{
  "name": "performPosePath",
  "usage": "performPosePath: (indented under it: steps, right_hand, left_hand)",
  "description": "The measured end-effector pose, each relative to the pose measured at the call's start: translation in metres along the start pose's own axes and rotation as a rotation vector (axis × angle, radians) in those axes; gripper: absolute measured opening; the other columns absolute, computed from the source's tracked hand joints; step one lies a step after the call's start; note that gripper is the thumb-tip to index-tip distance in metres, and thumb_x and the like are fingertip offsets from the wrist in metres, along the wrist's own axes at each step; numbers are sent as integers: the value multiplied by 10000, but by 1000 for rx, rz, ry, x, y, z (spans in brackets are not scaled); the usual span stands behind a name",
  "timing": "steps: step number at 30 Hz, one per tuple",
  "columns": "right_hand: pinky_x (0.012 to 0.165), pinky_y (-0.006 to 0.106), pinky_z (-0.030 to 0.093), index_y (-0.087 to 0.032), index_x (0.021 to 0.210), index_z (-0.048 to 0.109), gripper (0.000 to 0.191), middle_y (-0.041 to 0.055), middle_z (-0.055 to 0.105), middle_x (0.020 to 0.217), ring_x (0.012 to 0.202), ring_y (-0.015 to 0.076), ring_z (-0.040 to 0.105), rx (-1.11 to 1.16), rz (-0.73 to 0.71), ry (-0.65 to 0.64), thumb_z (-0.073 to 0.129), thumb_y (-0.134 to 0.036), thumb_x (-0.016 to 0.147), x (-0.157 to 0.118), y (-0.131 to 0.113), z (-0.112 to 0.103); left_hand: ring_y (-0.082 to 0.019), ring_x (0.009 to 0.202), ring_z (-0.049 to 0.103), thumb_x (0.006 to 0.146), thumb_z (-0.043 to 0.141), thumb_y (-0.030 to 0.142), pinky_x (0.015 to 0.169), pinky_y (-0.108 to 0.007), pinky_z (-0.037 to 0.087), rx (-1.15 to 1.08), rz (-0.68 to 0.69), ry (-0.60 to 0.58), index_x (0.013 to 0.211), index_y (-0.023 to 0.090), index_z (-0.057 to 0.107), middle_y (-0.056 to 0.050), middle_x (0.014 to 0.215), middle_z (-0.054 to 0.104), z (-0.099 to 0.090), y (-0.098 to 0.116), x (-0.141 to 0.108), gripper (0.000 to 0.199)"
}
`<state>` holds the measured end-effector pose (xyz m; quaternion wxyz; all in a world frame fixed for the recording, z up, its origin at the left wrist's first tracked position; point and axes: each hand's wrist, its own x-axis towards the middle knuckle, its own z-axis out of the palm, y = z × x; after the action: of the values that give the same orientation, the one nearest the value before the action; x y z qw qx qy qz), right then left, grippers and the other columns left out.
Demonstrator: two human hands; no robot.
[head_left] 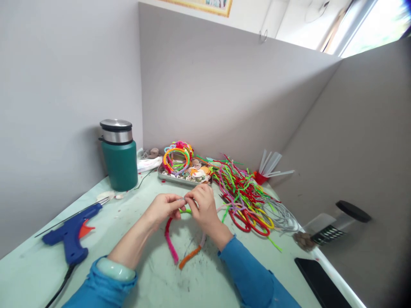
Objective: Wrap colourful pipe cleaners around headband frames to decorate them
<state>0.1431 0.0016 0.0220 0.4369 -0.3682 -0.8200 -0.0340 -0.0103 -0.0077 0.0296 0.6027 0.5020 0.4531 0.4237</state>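
Tabletop [144, 278], pale green. Heap of coloured pipe cleaners [239, 184], beyond the hands and to their right. Metal tray [178, 181], loaded, straight beyond the hands. Green flask [119, 164], far left; blue glue gun [71, 235], nearer, same side. Hoop [171, 241], fuzzy, pink, red, green and orange — top between the two hands, pink and orange ends pointing toward the person, close together but apart. Left hand [163, 209], thumb and fingers pinched on the hoop's top. Right hand [205, 207], likewise, fingertips meeting the left's — the bit between them too small to identify.
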Motion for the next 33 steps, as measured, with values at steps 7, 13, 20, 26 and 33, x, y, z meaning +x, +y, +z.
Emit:
performPosePath:
  steps: [7,13,20,26,33]
  right_hand:
    - [743,317,354,-195,843,603,110,32,599,809,812,168,526,68,102,35,494,-210,843,0,-4,-2]
    - [741,328,347,-192,847,610,126,36,591,786,788,171,519,71,78,49,484,-187,842,-4,-8,3]
    - [747,340,343,-185,877,605,138,47,580,796,798,180,504,28,63,43,469,-191,851,-8,-9,9]
    - [742,332,345,-183,916,594,147,52,591,826,819,183,507,-8,47,7,465,-175,845,-7,-9,7]
    - [735,323,347,-180,875,590,136,49,582,800,803,177,515,-26,66,31,459,-163,840,-7,-10,7]
  left_hand:
    - [-75,436,506,607,698,380,494,-235,430,-60,41,72,711,120,626,-14,666,611,-4,0,2,289]
    - [-62,411,491,607,705,348,479,-215,416,-125,31,82,669,110,621,-6,616,608,-3,-3,2,260]
    - [-57,404,490,593,720,327,448,-201,398,-192,20,102,672,100,634,-16,631,618,-2,-6,4,255]
    - [-65,429,509,590,730,300,451,-210,426,-282,-36,116,718,104,643,-23,667,631,-3,-7,5,250]
    - [-58,453,513,649,698,262,456,-200,461,-383,-63,84,776,125,644,-31,739,657,-5,-8,7,194]
